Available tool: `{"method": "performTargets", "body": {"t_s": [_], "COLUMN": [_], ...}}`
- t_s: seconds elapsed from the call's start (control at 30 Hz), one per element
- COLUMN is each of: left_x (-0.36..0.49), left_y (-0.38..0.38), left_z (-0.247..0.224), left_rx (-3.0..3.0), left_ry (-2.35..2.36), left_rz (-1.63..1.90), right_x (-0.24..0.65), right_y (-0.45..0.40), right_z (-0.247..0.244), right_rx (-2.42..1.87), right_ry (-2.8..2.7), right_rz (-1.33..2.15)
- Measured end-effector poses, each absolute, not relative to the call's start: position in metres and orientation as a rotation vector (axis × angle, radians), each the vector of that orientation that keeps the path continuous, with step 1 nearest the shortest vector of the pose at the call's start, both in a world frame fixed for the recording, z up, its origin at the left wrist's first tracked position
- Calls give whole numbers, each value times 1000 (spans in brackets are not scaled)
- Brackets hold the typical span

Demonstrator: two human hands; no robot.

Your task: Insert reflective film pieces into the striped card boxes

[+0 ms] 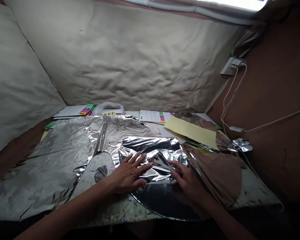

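Note:
In front of me lies a shiny silver foil sheet [150, 143], folded into a rough rectangle. My left hand [127, 174] rests flat on its left part, fingers spread. At the sheet's right side, the thumb and index finger of my right hand [188, 179] close on a raised fold of the foil. Beneath the folded part, a dark, mirror-like round-edged piece [157, 199] reaches toward the table's front edge. A small crumpled bit of foil [100, 173] lies left of my left hand.
A large wrinkled silver sheet [65, 143] spreads over the left side. Yellow paper [192, 128] and more reflective film [215, 176] lie to the right. Printed papers [151, 116] and colored sticky tabs [87, 109] line the back. White cords [226, 103] hang from a wall socket [232, 66].

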State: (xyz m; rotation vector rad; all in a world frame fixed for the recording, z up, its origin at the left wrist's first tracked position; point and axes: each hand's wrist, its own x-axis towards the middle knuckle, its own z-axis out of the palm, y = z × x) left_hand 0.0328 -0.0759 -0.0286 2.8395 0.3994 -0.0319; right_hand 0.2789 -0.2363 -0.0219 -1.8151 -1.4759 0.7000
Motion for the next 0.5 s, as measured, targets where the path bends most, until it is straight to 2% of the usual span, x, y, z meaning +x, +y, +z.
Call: {"method": "performTargets", "body": {"t_s": [0.17, 0.27, 0.37, 0.5], "left_x": [36, 33, 23, 2], "left_y": [-77, -82, -98, -131], "left_z": [-28, -28, -26, -22], "left_rx": [2846, 2848, 2836, 2788], "left_ry": [383, 374, 309, 212], "left_rz": [-43, -28, 15, -39], "right_x": [274, 274, 276, 275], "right_y": [-245, -252, -269, -305], "right_z": [-35, -33, -23, -17], "right_rx": [-2020, -1877, -1646, -1531], "right_ry": [-1595, -1808, -2151, -2438], "right_rz": [176, -35, -30, 263]}}
